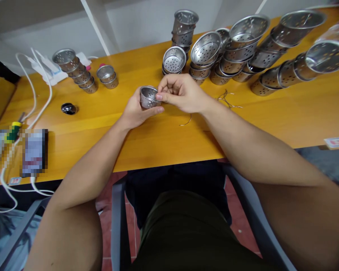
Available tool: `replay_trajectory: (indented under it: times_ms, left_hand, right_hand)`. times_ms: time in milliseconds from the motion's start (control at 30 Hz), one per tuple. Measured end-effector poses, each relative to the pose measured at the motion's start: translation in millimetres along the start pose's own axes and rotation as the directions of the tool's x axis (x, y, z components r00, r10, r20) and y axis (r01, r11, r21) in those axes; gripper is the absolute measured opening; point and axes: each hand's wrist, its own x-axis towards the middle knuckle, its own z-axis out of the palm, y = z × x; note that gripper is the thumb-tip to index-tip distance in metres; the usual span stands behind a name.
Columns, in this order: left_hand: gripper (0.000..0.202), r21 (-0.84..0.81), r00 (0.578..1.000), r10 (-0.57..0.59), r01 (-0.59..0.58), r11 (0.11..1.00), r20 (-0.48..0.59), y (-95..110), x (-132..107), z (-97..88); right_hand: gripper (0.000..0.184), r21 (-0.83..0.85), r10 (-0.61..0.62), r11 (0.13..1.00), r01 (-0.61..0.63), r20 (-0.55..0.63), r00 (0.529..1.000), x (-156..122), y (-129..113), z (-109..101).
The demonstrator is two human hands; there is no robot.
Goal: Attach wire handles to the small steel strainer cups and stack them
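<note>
A small perforated metal cup (148,98) is in my left hand (136,110), its opening facing up. My left fingers and thumb wrap round its side. At the cup's right rim, my right hand (180,92) is closed in a pinch, thumb against fingertips. What lies between those fingertips is too small to tell. A thin curved wire (190,119) shows just below my right hand; whether it joins the hand or lies on the table I cannot tell. More bent wires (226,98) lie beside my right wrist.
Stacks of perforated metal cups (238,52) stand along the back right of the wooden table (164,146). A tall stack (76,71) and a short stack (107,77) are at left. A black rounded object (69,108), phone (34,152), screwdriver (14,131) and white cables lie further left.
</note>
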Motion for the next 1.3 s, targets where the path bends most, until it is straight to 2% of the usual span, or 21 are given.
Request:
replay_trajectory:
  times_ms: [267,433,600,733,833,933,1033,1133,1233,1300]
  left_hand:
    - [0.102,0.055,0.999,-0.001,0.003,0.998,-0.051,2.9,-2.1,5.5]
    - [0.098,0.035,0.999,-0.017,0.019,0.999,-0.05,6.5,-0.1,3.1]
    - [0.103,0.038,0.999,-0.021,0.022,0.999,-0.037,5.6,-0.4,2.8]
    - [0.106,0.052,0.999,0.016,-0.015,0.999,-0.034,-0.7,0.2,2.4]
    - [0.106,0.069,0.996,0.048,-0.043,0.997,-0.078,-7.4,1.4,0.7]
    - [0.107,0.083,0.989,0.072,-0.062,0.995,-0.126,-15.7,2.3,-1.3]
    - [0.108,0.08,0.987,0.081,-0.07,0.994,-0.139,-22.3,3.0,-2.3]
    - [0.11,0.068,0.988,0.075,-0.067,0.995,-0.136,-21.2,4.2,-1.4]
    - [0.111,0.066,0.987,0.056,-0.046,0.997,-0.149,-10.7,5.6,-0.8]
    - [0.11,0.079,0.984,0.038,-0.025,0.997,-0.175,-2.8,6.5,-2.3]
  right_hand:
    - [0.076,-0.037,0.019,0.999,-0.019,-0.01,1.0,-0.7,-4.5,4.3]
    - [0.076,-0.075,0.088,0.993,-0.09,-0.034,0.996,-0.8,-8.0,7.5]
    - [0.075,-0.068,0.085,0.994,-0.087,-0.032,0.996,-1.9,-10.6,7.6]
    - [0.068,-0.074,0.033,0.997,-0.035,-0.021,0.999,-3.9,-9.8,2.9]
    - [0.06,-0.139,0.006,0.99,-0.021,-0.112,0.994,-4.6,-10.9,-4.6]
    - [0.044,-0.273,-0.027,0.962,-0.019,-0.165,0.986,-4.5,-16.5,-12.9]
    - [0.026,-0.366,-0.045,0.931,-0.003,-0.122,0.992,-5.4,-20.1,-16.6]
    - [0.017,-0.405,-0.028,0.914,0.018,-0.019,0.999,-7.7,-15.2,-16.9]
    - [0.021,-0.424,-0.06,0.902,0.078,0.056,0.997,-8.9,-7.4,-21.3]
    - [0.026,-0.436,-0.139,0.891,0.126,0.002,0.99,-8.3,-5.3,-28.6]
